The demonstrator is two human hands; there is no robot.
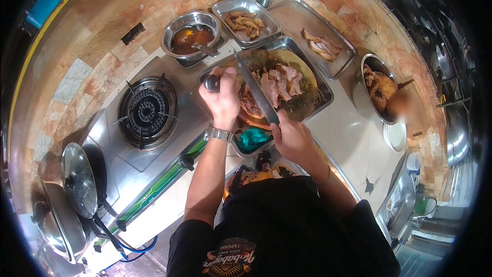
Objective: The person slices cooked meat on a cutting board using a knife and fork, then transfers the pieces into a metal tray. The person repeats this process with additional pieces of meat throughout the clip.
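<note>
My left hand (223, 97) is closed in a fist around a dark-handled tool (211, 83); its rounded butt faces up and its working end is hidden. My right hand (294, 138) grips a long knife (258, 91), the blade pointing away and to the left, over the meat. Beneath it, sliced roast meat (281, 83) lies on a round wooden chopping board (299, 61) with dark, greasy patches. This board rests in a metal tray (324, 95). A crumpled teal cloth or glove (252, 138) sits at the tray's near corner.
Left is a gas burner (147, 113). Behind stand a bowl of brown sauce (190, 38), a tray of fried pieces (245, 24) and a tray with meat (322, 45). A deep pot of browned meat (379, 87) is at right, pans with a lid (79, 179) at lower left.
</note>
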